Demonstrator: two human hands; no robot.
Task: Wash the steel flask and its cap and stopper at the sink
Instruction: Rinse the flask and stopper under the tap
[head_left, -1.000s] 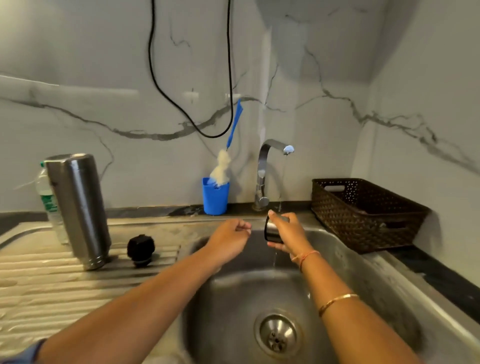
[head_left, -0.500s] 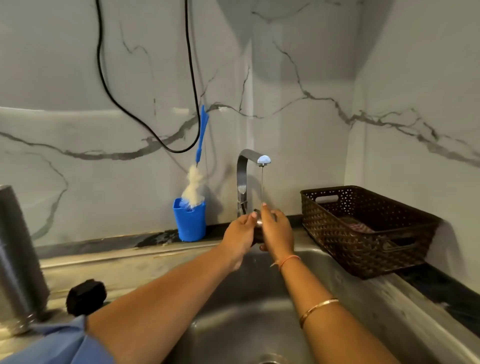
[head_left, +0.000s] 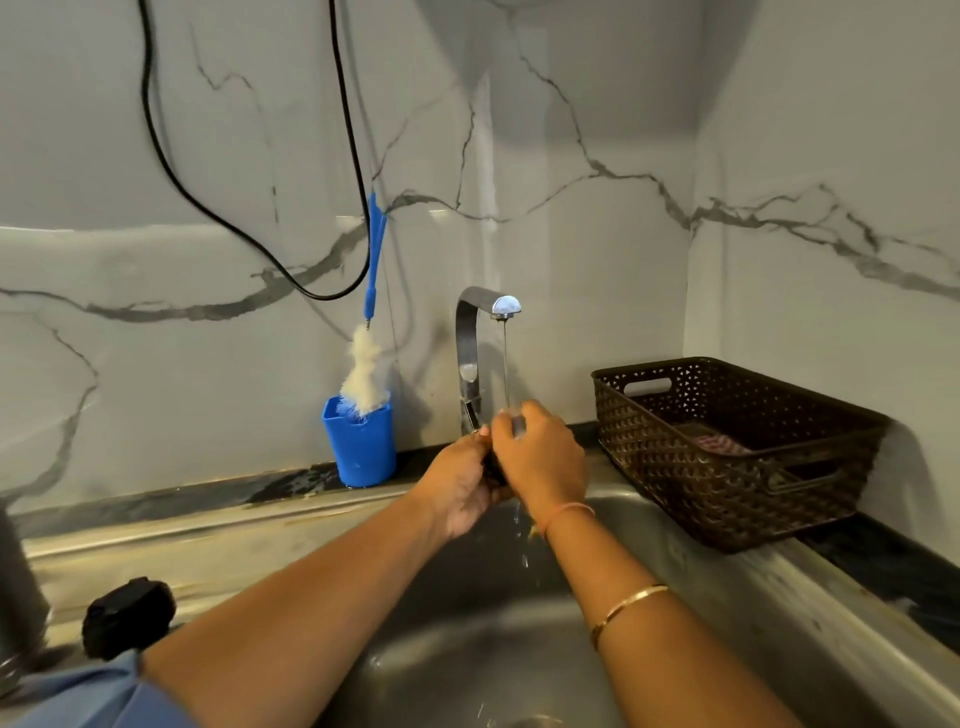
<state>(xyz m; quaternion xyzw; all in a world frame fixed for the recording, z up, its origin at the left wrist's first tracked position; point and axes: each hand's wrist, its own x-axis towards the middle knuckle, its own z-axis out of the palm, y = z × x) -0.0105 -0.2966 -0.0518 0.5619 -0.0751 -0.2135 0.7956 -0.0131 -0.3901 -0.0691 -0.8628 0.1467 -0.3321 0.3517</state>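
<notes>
Rinsing in progress: left grip (head_left: 462, 483) and right grip (head_left: 545, 457) both curl round the cap (head_left: 492, 467), mostly hidden, under the tap (head_left: 475, 322) stream above the sink (head_left: 675, 571). Stopper (head_left: 127, 616) and flask (head_left: 15, 597) stand on the worktop (head_left: 208, 540), left. Judgement: early stage; those two, and any brushing, remain.

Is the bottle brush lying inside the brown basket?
No, the bottle brush stands upright in the blue cup left of the tap, well apart from the brown basket.

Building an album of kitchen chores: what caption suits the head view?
At the steel sink, the left hand and right hand hold the flask cap under the running tap.
</notes>
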